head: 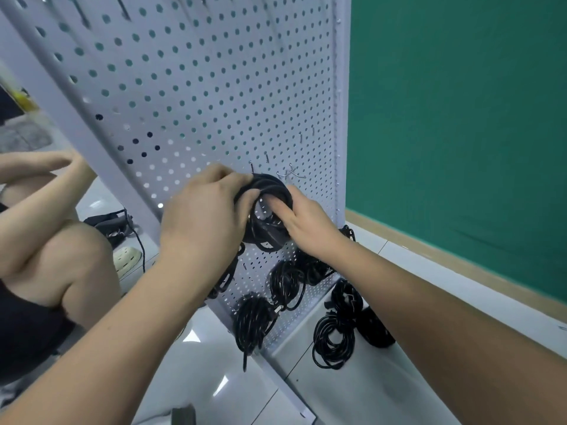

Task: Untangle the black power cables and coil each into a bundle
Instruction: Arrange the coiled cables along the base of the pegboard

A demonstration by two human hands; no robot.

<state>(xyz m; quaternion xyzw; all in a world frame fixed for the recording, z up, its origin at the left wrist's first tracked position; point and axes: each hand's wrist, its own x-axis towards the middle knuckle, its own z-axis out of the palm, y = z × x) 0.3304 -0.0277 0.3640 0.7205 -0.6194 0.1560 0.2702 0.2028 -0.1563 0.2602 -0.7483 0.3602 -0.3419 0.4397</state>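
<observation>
Left hand (202, 216) grips coil (271, 184) rim, right hand (306, 225) fingers curl through its centre. Loop held against pegboard (214, 87), likely for hanging on hook (290, 173).

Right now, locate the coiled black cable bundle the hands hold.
Head view, centre: the coiled black cable bundle is held between left hand and right hand at the white perforated pegboard panel.

Likely a workshop or storeroom: white pegboard (190, 87) with hooks, green wall (460, 118), tiled floor (214, 363).
</observation>
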